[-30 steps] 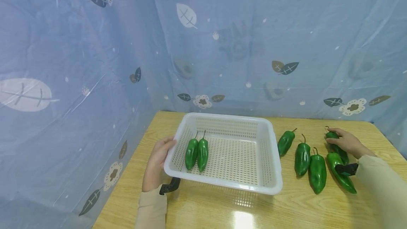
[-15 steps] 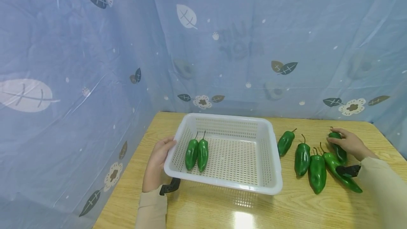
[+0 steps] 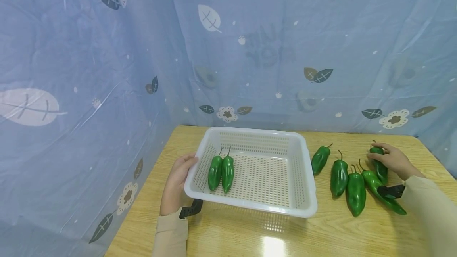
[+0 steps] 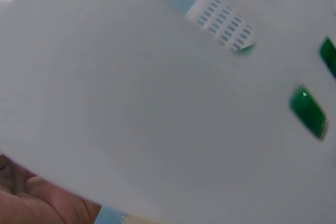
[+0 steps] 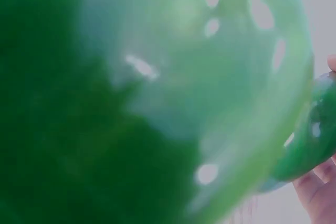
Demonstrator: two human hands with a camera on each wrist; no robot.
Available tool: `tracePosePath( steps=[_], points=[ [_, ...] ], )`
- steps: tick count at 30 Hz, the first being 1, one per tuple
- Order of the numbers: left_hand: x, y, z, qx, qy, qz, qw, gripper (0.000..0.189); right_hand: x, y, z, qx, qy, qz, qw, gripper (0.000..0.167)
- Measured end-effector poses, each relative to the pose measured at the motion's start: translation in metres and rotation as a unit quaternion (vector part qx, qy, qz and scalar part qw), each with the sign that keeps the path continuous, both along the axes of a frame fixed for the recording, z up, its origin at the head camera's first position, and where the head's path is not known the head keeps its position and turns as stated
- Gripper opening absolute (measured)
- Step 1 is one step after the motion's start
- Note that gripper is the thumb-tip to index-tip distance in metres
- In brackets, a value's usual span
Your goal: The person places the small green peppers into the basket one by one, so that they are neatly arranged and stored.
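My left hand [image 3: 179,177] grips the left rim of a white plastic basket [image 3: 250,204]. Its pale wall fills most of the left wrist view, the fingers [image 4: 42,200] at lower left. Two green peppers, one of them the left pepper [image 3: 215,173], lie side by side at the basket's left end. At the far right of the table, my right hand [image 3: 394,162] holds a green pepper [image 3: 380,171] by its upper part, thumb and fingers on opposite sides. In the right wrist view that pepper [image 5: 315,135] shows between the fingers, behind a large blurred green pepper [image 5: 157,87].
Several more green peppers lie between basket and right hand: one beside the basket [image 3: 320,160], two upright in line [image 3: 338,178], and a lighter, slanting pepper [image 3: 375,185] under the right wrist. A blue patterned curtain [image 3: 257,70] hangs behind the wooden table [image 3: 232,229].
My right hand has shifted slightly right with its pepper. The lighter pepper beneath the wrist has turned and slid, its stem now showing. My left hand and the basket stay put.
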State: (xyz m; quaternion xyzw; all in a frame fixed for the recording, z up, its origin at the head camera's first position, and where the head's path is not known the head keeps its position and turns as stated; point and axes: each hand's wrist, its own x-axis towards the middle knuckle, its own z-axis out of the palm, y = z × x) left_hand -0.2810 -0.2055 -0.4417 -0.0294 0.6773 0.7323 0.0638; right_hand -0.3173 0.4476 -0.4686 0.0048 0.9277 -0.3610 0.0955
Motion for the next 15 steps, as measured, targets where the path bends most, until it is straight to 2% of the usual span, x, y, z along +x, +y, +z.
tracePosePath(
  steps=[10, 15],
  points=[
    [-0.001, 0.0, -0.001, -0.005, -0.001, 0.004, 1.0, 0.041, 0.004, -0.003, 0.011, -0.007, 0.016, -0.016, 0.9997, 0.076],
    [0.001, 0.001, 0.005, 0.011, -0.018, -0.002, 0.9998, 0.042, 0.005, -0.005, 0.018, -0.017, 0.022, -0.016, 0.9995, 0.076]
  ],
)
